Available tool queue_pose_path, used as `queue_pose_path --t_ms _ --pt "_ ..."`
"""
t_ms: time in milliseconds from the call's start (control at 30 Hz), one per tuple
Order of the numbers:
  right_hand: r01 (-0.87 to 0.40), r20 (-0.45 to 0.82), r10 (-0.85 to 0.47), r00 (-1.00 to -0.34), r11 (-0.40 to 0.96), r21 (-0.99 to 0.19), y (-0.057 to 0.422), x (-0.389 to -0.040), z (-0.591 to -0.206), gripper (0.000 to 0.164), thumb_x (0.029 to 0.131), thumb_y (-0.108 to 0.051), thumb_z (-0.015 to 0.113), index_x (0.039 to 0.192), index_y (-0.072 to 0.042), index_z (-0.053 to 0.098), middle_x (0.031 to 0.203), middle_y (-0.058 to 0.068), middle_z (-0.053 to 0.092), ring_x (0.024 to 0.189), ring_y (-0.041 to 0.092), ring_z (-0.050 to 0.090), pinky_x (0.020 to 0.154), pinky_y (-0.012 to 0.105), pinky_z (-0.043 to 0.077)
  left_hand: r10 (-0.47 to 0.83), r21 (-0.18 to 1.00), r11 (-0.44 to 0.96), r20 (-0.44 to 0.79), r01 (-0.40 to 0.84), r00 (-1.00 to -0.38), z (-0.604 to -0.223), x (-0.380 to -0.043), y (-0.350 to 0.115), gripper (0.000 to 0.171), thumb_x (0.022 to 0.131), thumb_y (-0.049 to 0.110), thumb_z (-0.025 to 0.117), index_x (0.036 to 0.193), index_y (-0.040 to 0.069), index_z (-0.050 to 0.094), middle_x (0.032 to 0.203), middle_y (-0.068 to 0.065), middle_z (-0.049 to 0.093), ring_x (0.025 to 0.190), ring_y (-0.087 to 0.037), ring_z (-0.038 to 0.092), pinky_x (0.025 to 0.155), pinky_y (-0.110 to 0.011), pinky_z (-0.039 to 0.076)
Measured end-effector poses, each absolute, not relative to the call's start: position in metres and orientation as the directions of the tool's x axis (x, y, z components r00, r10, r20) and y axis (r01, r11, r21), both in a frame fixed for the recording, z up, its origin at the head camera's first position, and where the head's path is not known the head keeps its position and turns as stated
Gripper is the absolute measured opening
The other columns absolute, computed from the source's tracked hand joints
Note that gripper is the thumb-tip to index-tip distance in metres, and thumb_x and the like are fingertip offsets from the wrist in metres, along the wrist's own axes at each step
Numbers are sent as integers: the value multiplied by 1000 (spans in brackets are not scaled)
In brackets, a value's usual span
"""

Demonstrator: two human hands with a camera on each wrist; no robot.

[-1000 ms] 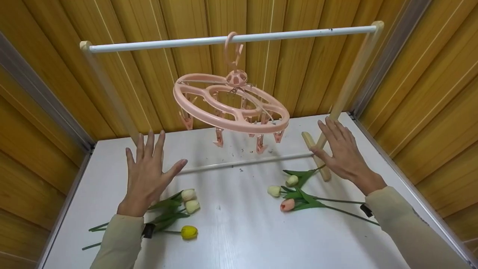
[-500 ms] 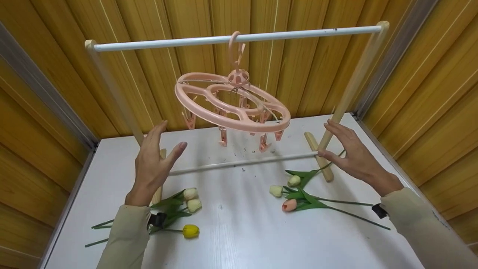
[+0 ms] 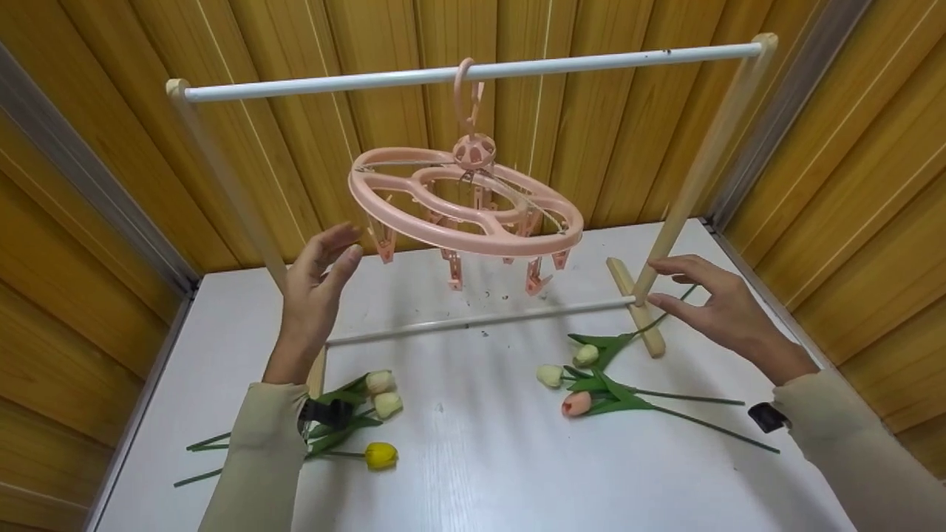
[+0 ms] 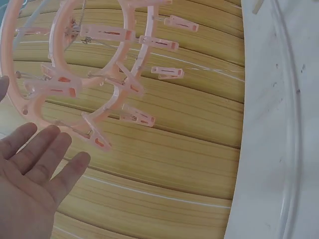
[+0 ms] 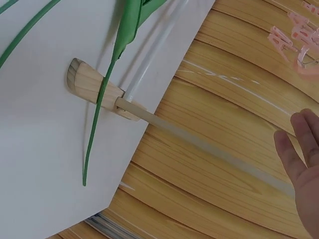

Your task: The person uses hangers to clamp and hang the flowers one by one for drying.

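Fingers bend loosely, thumbs apart, on left hand and right hand flanking the hanger.

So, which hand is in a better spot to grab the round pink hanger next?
Probably the left hand. In the head view, it looks close to the left side of the pink hanger. The right hand is farther from it, out beside the rack's right post.
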State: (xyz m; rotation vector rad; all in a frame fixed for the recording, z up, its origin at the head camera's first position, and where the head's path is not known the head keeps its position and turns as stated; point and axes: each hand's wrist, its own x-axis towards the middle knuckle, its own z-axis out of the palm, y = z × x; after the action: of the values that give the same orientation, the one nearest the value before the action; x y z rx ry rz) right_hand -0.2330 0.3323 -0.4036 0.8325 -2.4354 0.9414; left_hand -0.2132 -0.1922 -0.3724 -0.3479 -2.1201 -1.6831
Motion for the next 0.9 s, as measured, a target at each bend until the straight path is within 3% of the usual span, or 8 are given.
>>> queue_pose_path --t_ms 200,300,433,667,900 --pt "-634 494 -402 -771 567 -527 334 -232 -408 47 85 3 87 129 -9 75 123 3 74 110 0 65 94 11 50 -45 893 82 447 443 -893 -366 -215 -190 41 111 14 57 149 -2 54 144 -13 62 131 -28 61 110 -43 51" --pt "-601 445 -405 -799 569 -561 338 -232 -413 43 88 1 86 128 -10 75 122 2 75 110 7 68 95 13 52 -35 899 41 438 437 -898 -365 -216 -190 42 111 14 56 150 -2 53 147 -13 61 133 -27 61 111 -47 50" --pt "-555 375 -411 -831 584 -592 342 -232 -420 36 93 -6 84 127 -12 75 123 1 75 110 17 71 95 14 52 -15 903 -9 430 430 -903 -365 -217 -189 43 112 15 54 152 -1 53 150 -13 59 136 -28 59 111 -43 50" --pt "-483 271 -411 -871 613 -625 348 -231 -429 30 97 -17 81 126 -17 76 118 -5 74 107 7 70 93 14 53 23 913 -59 406 404 -913 -365 -218 -188 40 112 13 56 150 0 55 146 -12 62 133 -28 61 110 -40 52" --pt "-434 194 -422 -886 604 -668 353 -229 -437 25 97 -21 81 122 -17 77 115 -3 76 103 13 71 89 15 54 39 914 -59 404 402 -914 -362 -218 -182 40 108 6 62 148 -2 57 142 -13 66 132 -27 62 109 -39 52"
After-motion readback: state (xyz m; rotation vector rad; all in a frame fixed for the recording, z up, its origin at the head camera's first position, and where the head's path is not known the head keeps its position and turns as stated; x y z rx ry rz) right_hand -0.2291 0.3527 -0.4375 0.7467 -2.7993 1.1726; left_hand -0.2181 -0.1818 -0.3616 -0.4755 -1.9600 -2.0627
